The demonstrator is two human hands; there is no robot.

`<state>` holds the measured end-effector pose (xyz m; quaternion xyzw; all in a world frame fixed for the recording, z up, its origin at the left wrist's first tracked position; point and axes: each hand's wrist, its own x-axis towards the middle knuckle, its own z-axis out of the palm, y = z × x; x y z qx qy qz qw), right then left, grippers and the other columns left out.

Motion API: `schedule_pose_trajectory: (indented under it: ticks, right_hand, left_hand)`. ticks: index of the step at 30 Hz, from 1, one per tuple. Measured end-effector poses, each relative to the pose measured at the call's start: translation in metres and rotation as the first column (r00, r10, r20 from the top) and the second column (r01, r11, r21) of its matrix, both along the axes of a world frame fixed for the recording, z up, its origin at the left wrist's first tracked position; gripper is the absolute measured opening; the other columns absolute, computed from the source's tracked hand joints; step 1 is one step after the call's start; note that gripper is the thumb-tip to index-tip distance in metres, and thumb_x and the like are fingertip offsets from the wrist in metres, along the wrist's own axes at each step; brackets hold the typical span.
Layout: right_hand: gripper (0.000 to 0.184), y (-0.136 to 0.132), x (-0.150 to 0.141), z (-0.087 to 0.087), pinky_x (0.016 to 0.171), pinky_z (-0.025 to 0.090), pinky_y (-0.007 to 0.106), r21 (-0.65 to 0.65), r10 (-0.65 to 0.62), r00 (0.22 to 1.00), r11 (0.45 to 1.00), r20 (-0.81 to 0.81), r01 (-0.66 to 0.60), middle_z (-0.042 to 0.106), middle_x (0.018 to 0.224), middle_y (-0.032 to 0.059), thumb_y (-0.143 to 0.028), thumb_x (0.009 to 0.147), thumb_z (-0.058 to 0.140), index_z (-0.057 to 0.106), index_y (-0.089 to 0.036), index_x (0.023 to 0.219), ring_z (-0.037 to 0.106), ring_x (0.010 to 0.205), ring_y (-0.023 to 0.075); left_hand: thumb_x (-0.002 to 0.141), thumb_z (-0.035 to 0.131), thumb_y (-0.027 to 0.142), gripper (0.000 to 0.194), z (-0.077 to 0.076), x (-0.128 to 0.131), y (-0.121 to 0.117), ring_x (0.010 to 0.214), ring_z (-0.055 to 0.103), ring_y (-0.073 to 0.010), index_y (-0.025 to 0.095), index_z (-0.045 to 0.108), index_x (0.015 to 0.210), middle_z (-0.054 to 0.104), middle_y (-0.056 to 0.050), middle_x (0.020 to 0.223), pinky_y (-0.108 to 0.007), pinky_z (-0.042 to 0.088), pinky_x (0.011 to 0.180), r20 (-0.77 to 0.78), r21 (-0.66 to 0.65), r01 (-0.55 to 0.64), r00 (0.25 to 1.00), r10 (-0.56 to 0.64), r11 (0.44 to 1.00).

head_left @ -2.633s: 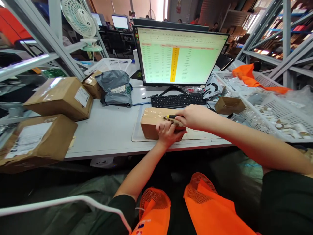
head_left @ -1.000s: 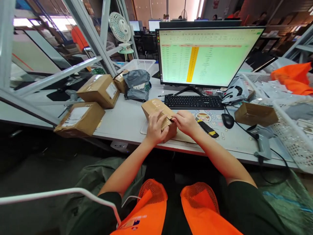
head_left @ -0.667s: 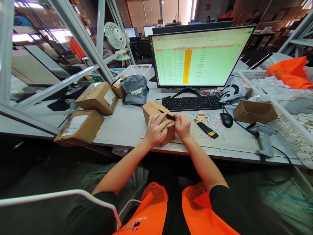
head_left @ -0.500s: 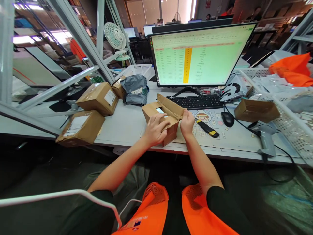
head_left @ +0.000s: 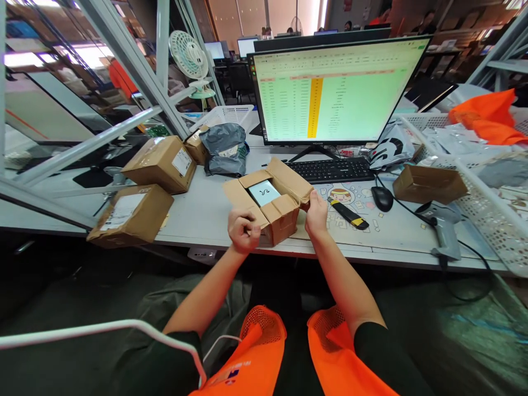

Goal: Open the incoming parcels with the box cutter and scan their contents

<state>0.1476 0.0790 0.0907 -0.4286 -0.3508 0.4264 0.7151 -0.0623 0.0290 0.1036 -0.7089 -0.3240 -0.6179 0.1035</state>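
A small cardboard box (head_left: 277, 217) stands at the near edge of the desk with its flaps spread open. Inside lies a pale blue-white packet (head_left: 264, 192). My left hand (head_left: 243, 230) grips the left flap of the box near its front corner. My right hand (head_left: 317, 213) pinches the right flap. A black and yellow utility knife (head_left: 348, 215) lies on the mat just right of my right hand.
Behind the box are a keyboard (head_left: 333, 169) and a monitor (head_left: 336, 91). A mouse (head_left: 381, 198), a barcode scanner (head_left: 444, 234), a small brown box (head_left: 429, 184) and a white basket (head_left: 482, 214) lie to the right. Two taped parcels (head_left: 131, 214) and a grey mailer bag (head_left: 225, 148) sit left.
The knife was put down on the mat. Both hands pulled the taped flaps apart, and the box now stands open with the packet showing inside.
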Motion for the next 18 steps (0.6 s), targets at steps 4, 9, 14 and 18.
schedule_pose_trajectory:
  ticks: [4,9,14,18]
  right_hand:
    - [0.046,-0.024,0.009,0.03,0.084,0.057,0.043,0.112,-0.157,0.936,0.985,0.314,0.128,0.069,0.097,0.01,-0.063,0.094,0.053,0.062,-0.019,0.102,0.066,0.088,0.0251]
    - [0.023,-0.058,-0.017,0.095,0.103,0.05,0.045,0.53,-0.343,0.505,0.797,0.792,-0.29,0.068,0.118,0.0131,-0.037,0.1,0.057,0.063,-0.021,0.116,0.062,0.116,0.0278]
    - [0.032,-0.053,-0.041,0.1,0.109,0.042,0.054,0.22,-0.257,-0.045,0.894,0.965,-0.391,0.068,0.101,0.015,-0.044,0.102,0.061,0.07,-0.014,0.109,0.061,0.104,0.0315]
    - [0.033,-0.06,-0.004,0.063,0.102,0.046,0.051,0.485,-0.454,0.169,0.81,0.875,-0.329,0.063,0.1,0.01,-0.054,0.097,0.066,0.07,-0.022,0.104,0.06,0.099,0.0287]
  left_hand:
    - [0.104,0.036,0.053,0.04,0.015,-0.015,-0.007,0.098,0.067,-0.0255,0.022,0.058,0.093,0.069,-0.014,0.113,-0.042,0.057,0.083,0.022,-0.3,0.044,0.999,-0.039,0.953]
    - [0.09,0.065,0.047,0.052,0.107,-0.041,0.066,0.123,0.062,-0.0334,0.016,0.064,0.131,0.064,-0.018,0.14,-0.045,0.048,0.108,-0.588,-0.535,-0.367,0.809,-0.023,0.761]
    - [0.098,0.045,0.056,0.056,0.139,-0.041,0.115,0.11,0.068,-0.0382,0.013,0.071,0.122,0.073,-0.022,0.121,-0.045,0.051,0.096,-0.834,-0.534,-0.635,0.504,-0.224,0.557]
    - [0.101,0.029,0.045,0.05,0.129,-0.065,0.12,0.096,0.069,-0.0296,0.016,0.069,0.094,0.075,-0.016,0.102,-0.038,0.052,0.09,-0.659,-0.686,-0.46,0.72,-0.215,0.564]
